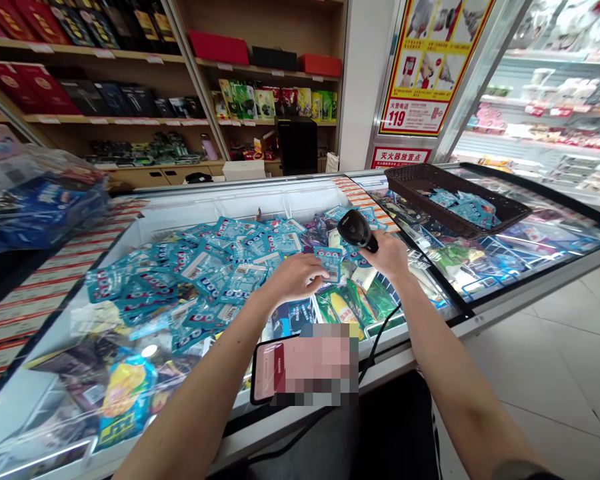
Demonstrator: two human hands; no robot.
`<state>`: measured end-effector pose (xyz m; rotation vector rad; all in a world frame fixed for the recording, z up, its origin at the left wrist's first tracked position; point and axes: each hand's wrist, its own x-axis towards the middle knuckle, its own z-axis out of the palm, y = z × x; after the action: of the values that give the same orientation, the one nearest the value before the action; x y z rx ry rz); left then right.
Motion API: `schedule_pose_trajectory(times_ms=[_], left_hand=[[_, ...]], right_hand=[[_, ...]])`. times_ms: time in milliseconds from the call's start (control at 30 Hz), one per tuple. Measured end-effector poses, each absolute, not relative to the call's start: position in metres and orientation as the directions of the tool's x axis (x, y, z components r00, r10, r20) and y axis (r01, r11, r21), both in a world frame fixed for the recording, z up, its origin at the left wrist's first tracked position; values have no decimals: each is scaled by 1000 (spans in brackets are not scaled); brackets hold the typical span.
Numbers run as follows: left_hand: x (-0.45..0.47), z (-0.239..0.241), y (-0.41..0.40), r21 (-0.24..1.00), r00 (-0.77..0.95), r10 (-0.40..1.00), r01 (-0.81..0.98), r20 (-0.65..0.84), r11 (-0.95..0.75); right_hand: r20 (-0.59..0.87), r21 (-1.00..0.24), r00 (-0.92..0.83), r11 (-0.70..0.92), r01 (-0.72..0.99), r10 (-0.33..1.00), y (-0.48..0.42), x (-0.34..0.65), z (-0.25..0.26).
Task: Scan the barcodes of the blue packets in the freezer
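Observation:
My right hand (387, 255) is wrapped round the handle of a black handheld barcode scanner (356, 228), its head tilted up and to the left. Left of it, my left hand (296, 277) has its fingers curled at the edge of a small blue packet (333, 264), which it pinches with its printed barcode side up. Many more such blue packets (245, 250) lie in a loose, overlapping heap on the glass top of the chest freezer (330, 373). From the scanner a black cable (380, 337) runs down past the freezer's front edge.
A tablet or phone (269, 370), partly blurred out, lies at the front edge. To the right stands a brown wicker basket (420, 203) with blue packets inside. A plastic-wrapped bundle (40, 200) sits at left. Goods shelves (130, 53) and a black chair back (297, 147) are behind.

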<state>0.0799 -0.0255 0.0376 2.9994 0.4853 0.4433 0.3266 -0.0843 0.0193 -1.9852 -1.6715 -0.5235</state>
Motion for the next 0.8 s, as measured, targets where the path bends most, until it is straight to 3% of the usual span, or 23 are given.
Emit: schedule_pose_trajectory(times_ms=[200, 467, 633, 800], left_hand=[[76, 16, -10, 104, 812, 420, 415, 405, -904], [75, 9, 0, 205, 723, 581, 546, 375, -812], [71, 10, 5, 417, 554, 752, 626, 358, -659], [70, 12, 8, 665, 364, 885, 588, 291, -461]], right_hand=[[578, -114, 172, -129, 985, 798, -84, 326, 19], [556, -103, 180, -148, 984, 811, -84, 324, 21], [552, -89, 171, -146, 985, 816, -85, 323, 21], [529, -77, 165, -147, 986, 832, -85, 322, 21]])
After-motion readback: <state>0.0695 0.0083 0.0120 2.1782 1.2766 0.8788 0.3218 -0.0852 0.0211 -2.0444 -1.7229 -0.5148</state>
